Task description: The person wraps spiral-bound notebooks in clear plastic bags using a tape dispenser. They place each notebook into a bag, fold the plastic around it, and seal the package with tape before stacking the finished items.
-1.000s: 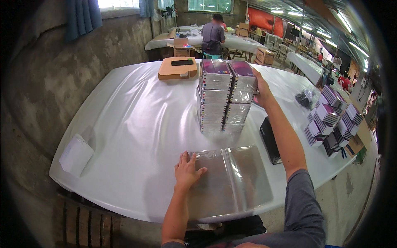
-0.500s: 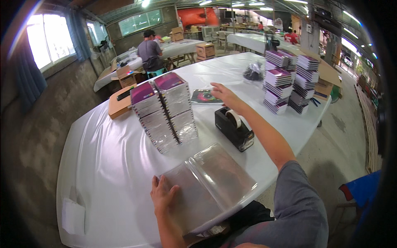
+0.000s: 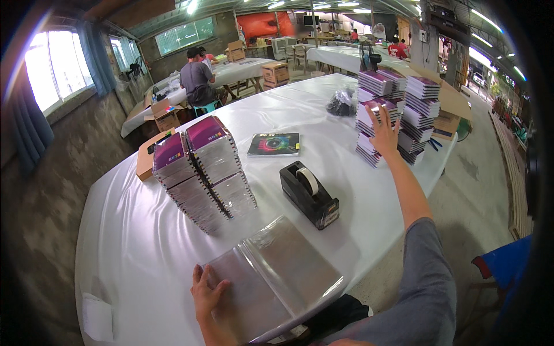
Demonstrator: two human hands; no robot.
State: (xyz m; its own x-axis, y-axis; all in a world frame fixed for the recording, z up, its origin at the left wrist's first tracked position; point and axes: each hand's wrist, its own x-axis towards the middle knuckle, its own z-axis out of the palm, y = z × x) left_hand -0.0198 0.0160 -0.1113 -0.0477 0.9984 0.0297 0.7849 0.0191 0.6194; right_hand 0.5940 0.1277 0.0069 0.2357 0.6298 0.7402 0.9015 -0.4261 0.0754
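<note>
My left hand (image 3: 209, 291) lies on the left edge of a pile of clear plastic sleeves (image 3: 294, 254) at the table's near side, its fingers spread. Farther off to the right, my right hand (image 3: 383, 132) is raised with fingers apart in front of the stacks of purple-covered notebooks (image 3: 422, 115); whether it touches them I cannot tell. A black tape dispenser (image 3: 310, 196) with a white roll stands beyond the sleeves. To its left rise two wrapped stacks of spiral-bound purple notebooks (image 3: 202, 173). Behind the dispenser lies a dark booklet with a colourful ring on it (image 3: 274, 144).
A white sheet covers the table (image 3: 144, 230). Clear plastic with dark contents (image 3: 341, 102) sits by the far stacks, and blue-handled pliers (image 3: 435, 144) lie right of them. A cardboard box (image 3: 149, 158) is at the left edge. A seated person (image 3: 198, 78) works at another table.
My right hand has moved right, from above the booklet and dispenser to the purple notebook stacks. My left hand stays on the sleeves. The whole view has shifted slightly.
</note>
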